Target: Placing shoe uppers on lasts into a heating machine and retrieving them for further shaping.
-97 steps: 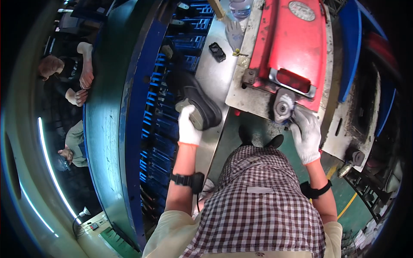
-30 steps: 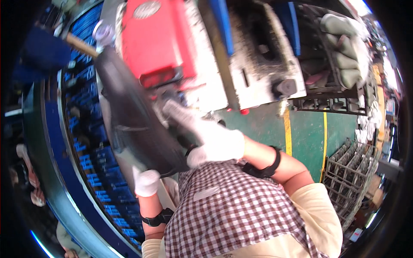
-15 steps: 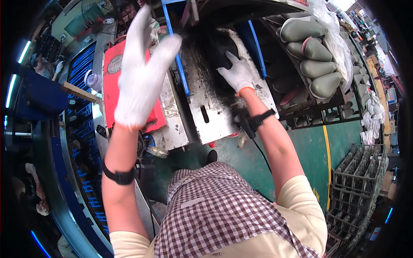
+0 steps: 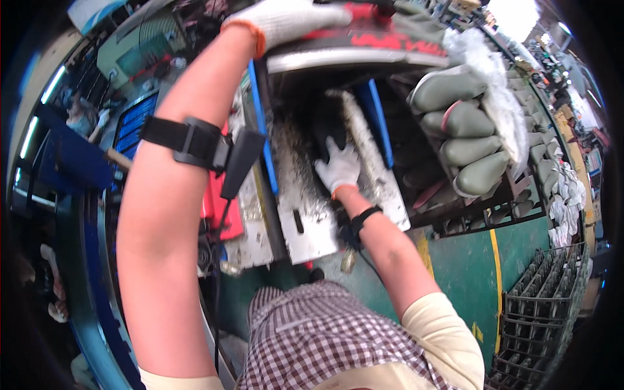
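My left hand (image 4: 286,23), in a white knit glove with an orange cuff, reaches up to the top of the machine hood (image 4: 364,57), which has a pale lower edge and red patches. Its fingers stretch out to the right along the hood; whether they press on it I cannot tell. My right hand (image 4: 339,170), gloved alike, lies with spread fingers on a dark, long object (image 4: 330,123) under the hood. That object's far end is lost in shadow, so its kind is unclear. Around it is a worn, stained metal plate (image 4: 312,237) with a slot.
Blue guards (image 4: 383,130) flank the plate. Several grey-green boots (image 4: 471,133) lie on a rack at the right, beside clear plastic film (image 4: 510,78). A red box (image 4: 224,208) sits left of the plate. A wire rack (image 4: 536,312) stands on the green floor.
My left hand has moved up and right, from above the red box to the hood. The hood now hangs lower in view. My right hand stays at the dark object.
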The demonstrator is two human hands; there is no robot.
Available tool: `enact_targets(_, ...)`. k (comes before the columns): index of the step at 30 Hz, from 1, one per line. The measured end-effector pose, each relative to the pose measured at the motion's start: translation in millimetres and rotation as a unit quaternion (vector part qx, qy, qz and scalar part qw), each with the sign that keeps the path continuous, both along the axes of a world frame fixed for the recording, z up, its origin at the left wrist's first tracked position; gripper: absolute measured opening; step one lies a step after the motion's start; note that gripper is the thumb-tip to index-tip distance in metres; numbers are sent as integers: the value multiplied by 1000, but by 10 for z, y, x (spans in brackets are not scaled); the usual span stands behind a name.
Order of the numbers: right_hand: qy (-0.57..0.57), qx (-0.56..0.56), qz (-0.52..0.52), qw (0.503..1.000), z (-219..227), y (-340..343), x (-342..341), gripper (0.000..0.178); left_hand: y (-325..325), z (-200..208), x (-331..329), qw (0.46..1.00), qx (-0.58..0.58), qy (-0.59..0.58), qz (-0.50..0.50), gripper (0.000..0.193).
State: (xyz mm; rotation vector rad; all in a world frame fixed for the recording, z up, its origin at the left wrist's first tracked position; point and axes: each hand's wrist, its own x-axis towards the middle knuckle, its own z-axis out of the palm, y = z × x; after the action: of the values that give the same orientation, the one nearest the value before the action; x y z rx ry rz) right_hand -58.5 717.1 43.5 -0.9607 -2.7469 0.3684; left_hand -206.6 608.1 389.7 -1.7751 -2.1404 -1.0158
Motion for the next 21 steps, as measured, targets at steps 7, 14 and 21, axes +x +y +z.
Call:
enact_targets(7, 106, -86, 46, 990, -19, 282, 587, 64, 102, -350, 205, 997, 38, -66, 7, 64)
enact_targets(14, 239, -196, -174, 935, -628, -88, 2459, 26, -160, -1372, 1063, 985, 141, 103, 16, 55)
enact_targets(21, 223, -769, -106, 589, -474, -772, 2732, 42, -318, -2838, 1577, 980, 160, 122, -12, 71)
